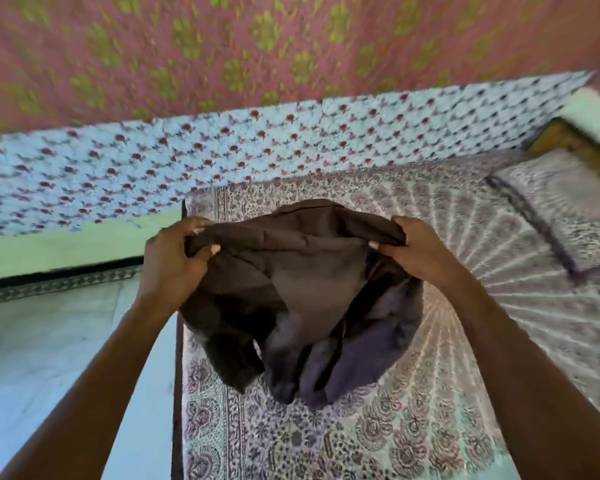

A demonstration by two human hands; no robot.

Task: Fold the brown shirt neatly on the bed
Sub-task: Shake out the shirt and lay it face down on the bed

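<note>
The left hand (168, 258) sits left of centre, its fingers (201, 226) curled over the top edge of the shirt (302, 282) and its thumb pressed against the cloth from the near side, so the fabric is pinched between them. The right hand (420, 251) mirrors it right of centre: fingers folded over the same upper edge, thumb tip on the front of the cloth, clamped on the shirt. Between the two hands the edge runs nearly taut across the middle of the frame.

The shirt hangs from that edge in loose, bunched folds, brown on top with darker and greyish folds at its lower end, which reaches down toward the patterned sheet of the bed (430, 393) in the lower centre; whether it touches the sheet cannot be told.

The bed's left edge runs down the frame just under the left forearm, with pale floor (49, 358) beyond it in the lower left. To the right of the shirt the sheet lies open as far as a pillow (561, 209) in the upper right, well apart from the cloth. Behind the bed a flowered cloth (222, 154) lines the wall, and above it hangs a pink curtain (257, 46), blurred.
</note>
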